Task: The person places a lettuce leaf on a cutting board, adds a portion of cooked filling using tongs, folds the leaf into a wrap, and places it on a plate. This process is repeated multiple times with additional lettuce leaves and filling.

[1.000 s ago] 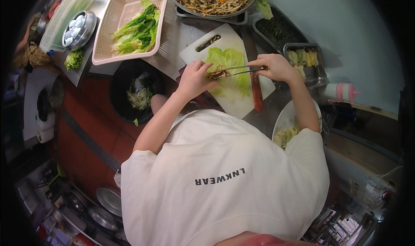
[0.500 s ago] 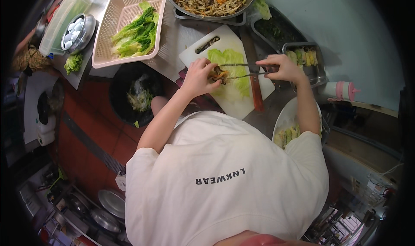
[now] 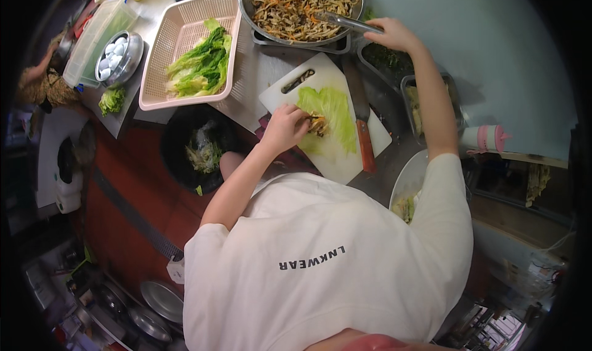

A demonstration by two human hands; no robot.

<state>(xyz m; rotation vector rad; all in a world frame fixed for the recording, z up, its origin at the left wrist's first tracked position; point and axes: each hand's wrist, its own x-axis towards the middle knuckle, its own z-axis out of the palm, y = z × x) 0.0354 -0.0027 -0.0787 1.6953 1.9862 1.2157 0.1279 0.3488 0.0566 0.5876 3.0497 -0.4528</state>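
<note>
My right hand is closed round the handle end of metal tongs. Their tips reach into shredded brown and orange filling in a big metal bowl. A pale green lettuce leaf lies spread on the white cutting board. On its left part sits a small heap of the same filling. My left hand has its curled fingers against this heap, partly covering it. Beside the leaf rests a knife with a reddish-brown wooden handle.
A pink basket of lettuce leaves stands left of the board. Below it is a black bin with scraps. A metal tray, a white plate with rolls and a pink-lidded bottle are at right. A co-worker's arm shows far left.
My right hand has carried the tongs from the filling on the leaf up and away to the metal bowl. My left hand stays by the heap on the leaf.
</note>
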